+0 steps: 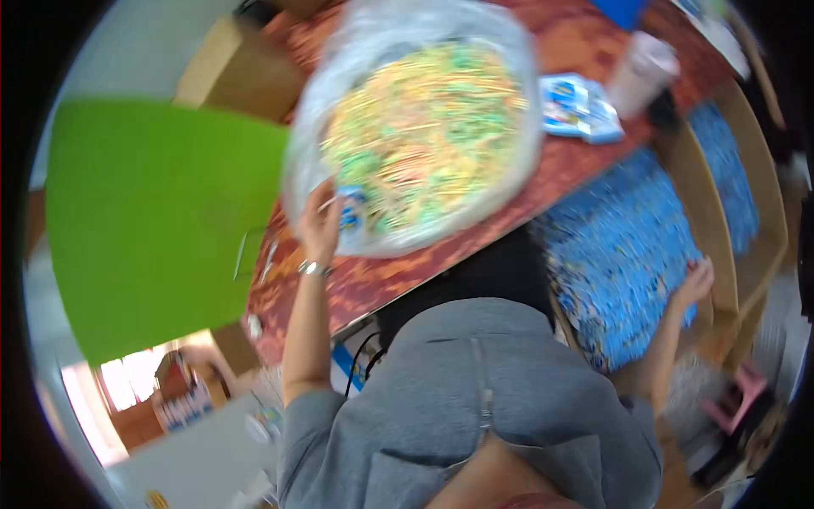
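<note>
Translucent plastic bag (326, 68): lies wide-mouthed on red-brown patterned table (568, 174); landmark for all places below.
Thin coloured sticks (432, 127): fill bag in a loose yellow, green and pink heap.
Left hand (320, 222): rests at bag's near-left rim; appears to pinch small blue-and-white packet between bent fingertips, exact contact blurred.
Small blue-and-white packet (352, 209): sits at bag's near-left edge, beside sticks; inside or above, cannot tell.
Right hand (697, 278): hangs well right of bag, nearer the body, at far side of blue packets; curls fingers loosely; pinching or bare, cannot tell.
Blue packets (619, 233): lie massed right of bag, nearer the body, beside cardboard wall (695, 182).
Larger blue-and-white pack (578, 108): lies on table, just right of bag.
Pale container (643, 75): stands right of bag, beyond larger pack.
Green board (161, 212): extends left of bag.
Step at bag: judged as handling one packet beside sticks, perhaps for filling or sorting.
Next move at bag: probably calls for a light, steady fingertip grip, clear of loose plastic, without scattering sticks.
</note>
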`<state>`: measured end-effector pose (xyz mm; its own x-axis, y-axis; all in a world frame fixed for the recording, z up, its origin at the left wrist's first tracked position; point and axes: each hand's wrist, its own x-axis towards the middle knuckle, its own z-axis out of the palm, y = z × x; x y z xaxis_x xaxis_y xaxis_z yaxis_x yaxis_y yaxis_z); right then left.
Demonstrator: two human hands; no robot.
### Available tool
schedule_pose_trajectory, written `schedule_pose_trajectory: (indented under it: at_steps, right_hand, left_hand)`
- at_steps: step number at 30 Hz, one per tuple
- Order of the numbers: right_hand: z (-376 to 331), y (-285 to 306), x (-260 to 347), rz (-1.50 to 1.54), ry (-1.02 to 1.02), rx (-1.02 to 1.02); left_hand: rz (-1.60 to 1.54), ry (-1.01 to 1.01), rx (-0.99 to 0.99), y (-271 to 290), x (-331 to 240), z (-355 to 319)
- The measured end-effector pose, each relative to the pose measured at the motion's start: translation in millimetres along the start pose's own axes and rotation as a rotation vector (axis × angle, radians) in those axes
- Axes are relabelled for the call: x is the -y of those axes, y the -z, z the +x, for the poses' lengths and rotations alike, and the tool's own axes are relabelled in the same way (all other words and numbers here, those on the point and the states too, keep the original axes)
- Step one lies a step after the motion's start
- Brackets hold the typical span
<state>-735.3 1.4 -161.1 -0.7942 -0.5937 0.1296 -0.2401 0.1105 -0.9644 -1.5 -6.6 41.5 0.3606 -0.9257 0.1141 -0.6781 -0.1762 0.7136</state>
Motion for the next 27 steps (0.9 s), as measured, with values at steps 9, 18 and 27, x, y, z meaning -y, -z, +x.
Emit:
schedule_pose_trajectory:
  at_steps: [9,18,27]
  right_hand:
    - [-191,-242,327,0.106,0.660,1.093]
    - [-400,-409,354,-0.626,1.284,1.521]
    - [-414,-411,357,-0.613,1.150,1.615]
  left_hand:
    - [-0.042,-0.114,-0.038,6,19,-23]
    - [0.174,-0.323,-0.059,1,39,-57]
    - [0.268,-0.435,-0.099,0,46,-60]
